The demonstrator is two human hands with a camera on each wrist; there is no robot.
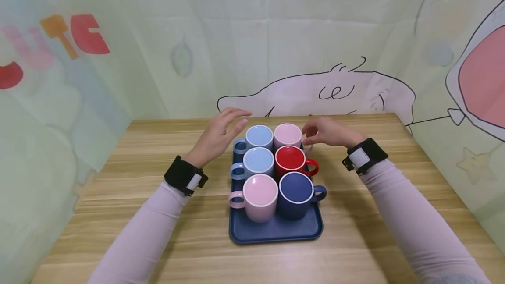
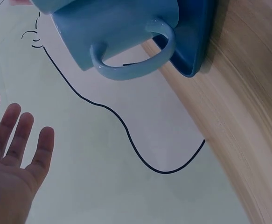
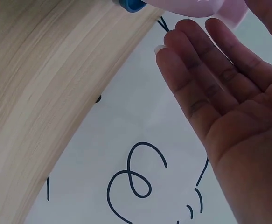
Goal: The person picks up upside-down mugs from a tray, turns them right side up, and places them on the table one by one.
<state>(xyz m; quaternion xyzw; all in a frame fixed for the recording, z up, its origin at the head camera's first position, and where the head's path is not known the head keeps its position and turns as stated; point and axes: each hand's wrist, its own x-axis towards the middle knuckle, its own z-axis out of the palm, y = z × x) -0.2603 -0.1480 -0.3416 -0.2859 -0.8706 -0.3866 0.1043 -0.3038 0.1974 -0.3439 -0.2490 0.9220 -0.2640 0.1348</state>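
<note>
A navy tray (image 1: 276, 233) carries mugs in two columns, handles turned outward. On the left stand two light blue mugs (image 1: 258, 136) and a pink one (image 1: 260, 196) in front. Down the right column come a pink mug (image 1: 287, 134) at the back, a red mug (image 1: 289, 159) and a navy mug (image 1: 296, 192). My left hand (image 1: 218, 135) hovers beside the back light blue mug, fingers extended and holding nothing. The right hand (image 1: 326, 131) is at the back pink mug, its fingertips right by the handle side. In the right wrist view, those fingers look nearly straight under the pink mug (image 3: 191, 6).
The tray lies on a wood-grain table (image 1: 165, 214). A pale fabric backdrop (image 1: 189, 47) with cartoon drawings hangs behind the table and along both sides. Black straps (image 1: 183, 175) with small cameras circle both wrists.
</note>
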